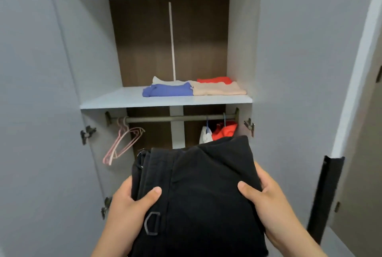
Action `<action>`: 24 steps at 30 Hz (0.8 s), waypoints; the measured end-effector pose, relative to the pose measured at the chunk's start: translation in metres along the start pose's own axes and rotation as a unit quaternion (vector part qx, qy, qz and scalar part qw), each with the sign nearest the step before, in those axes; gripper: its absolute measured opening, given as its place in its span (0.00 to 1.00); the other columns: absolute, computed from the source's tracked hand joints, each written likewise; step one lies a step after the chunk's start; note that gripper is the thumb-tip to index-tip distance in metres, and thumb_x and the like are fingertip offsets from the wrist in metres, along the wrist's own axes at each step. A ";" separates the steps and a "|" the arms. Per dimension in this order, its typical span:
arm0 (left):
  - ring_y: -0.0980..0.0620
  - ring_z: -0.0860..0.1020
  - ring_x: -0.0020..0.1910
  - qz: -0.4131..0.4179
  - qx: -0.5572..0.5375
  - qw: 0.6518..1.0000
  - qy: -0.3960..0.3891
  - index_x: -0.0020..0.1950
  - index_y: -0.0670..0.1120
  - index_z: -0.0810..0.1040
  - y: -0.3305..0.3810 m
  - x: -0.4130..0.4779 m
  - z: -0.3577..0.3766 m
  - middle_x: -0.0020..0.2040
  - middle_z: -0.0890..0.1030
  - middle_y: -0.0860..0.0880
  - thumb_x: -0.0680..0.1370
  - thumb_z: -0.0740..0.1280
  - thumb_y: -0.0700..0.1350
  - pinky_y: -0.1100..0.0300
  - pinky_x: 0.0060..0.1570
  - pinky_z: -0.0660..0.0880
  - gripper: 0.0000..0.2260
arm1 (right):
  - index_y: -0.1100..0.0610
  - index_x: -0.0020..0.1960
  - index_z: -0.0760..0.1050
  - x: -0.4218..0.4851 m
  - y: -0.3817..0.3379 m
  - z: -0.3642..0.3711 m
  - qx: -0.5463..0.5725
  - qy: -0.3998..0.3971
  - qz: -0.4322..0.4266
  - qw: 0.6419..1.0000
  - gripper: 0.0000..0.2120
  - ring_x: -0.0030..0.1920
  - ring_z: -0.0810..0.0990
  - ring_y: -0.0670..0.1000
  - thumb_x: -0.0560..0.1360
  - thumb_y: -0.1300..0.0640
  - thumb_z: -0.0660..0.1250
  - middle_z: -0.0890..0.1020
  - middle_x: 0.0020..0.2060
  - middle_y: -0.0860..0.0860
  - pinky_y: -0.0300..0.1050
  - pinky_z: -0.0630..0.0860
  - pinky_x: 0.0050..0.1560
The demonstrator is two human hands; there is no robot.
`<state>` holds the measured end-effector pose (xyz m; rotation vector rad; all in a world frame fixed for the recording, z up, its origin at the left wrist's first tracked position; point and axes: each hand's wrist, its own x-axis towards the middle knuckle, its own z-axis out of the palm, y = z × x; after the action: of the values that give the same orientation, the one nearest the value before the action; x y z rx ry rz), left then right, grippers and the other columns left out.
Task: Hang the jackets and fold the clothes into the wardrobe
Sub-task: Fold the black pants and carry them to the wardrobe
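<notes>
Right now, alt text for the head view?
A left hand and right hand grip a folded black garment before an open wardrobe. Its shelf carries folded clothes in blue, beige and red. Below, a rail holds pink hangers at left, a white garment and red garment at right.

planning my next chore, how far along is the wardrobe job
Done: a blue fold, a beige fold and a red fold lie on the shelf; a white garment and a red garment hang at the right end of the rail. In hand: the left hand and right hand grip a folded black garment. Left, likely: setting it on the shelf; the pink hangers are bare.
</notes>
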<state>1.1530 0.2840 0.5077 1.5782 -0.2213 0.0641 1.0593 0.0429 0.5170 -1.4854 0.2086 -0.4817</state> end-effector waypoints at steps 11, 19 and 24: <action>0.53 0.85 0.44 0.048 0.023 0.994 0.094 0.51 0.51 0.81 0.043 0.110 -0.025 0.45 0.86 0.53 0.75 0.71 0.35 0.54 0.43 0.77 0.11 | 0.40 0.66 0.74 0.146 -0.034 0.071 -0.018 -0.125 -0.065 0.990 0.26 0.54 0.83 0.41 0.79 0.69 0.62 0.83 0.56 0.40 0.34 0.80 0.44; 0.55 0.84 0.44 0.111 0.079 0.983 0.122 0.51 0.53 0.81 0.068 0.238 -0.088 0.44 0.86 0.56 0.75 0.71 0.35 0.57 0.44 0.77 0.13 | 0.41 0.66 0.75 0.249 -0.047 0.173 -0.066 -0.143 -0.130 0.979 0.23 0.55 0.83 0.43 0.80 0.66 0.61 0.84 0.55 0.39 0.45 0.79 0.55; 0.61 0.83 0.44 0.185 0.125 0.966 0.127 0.51 0.57 0.80 0.098 0.347 -0.137 0.44 0.85 0.58 0.75 0.70 0.36 0.65 0.40 0.74 0.15 | 0.38 0.59 0.75 0.332 -0.071 0.254 -0.084 -0.128 -0.167 0.974 0.22 0.50 0.83 0.40 0.81 0.65 0.60 0.84 0.51 0.37 0.36 0.79 0.45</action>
<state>1.4877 0.3847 0.6697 1.7423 -0.3123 0.6028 1.4493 0.1281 0.6617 -1.7427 -0.2130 -0.5442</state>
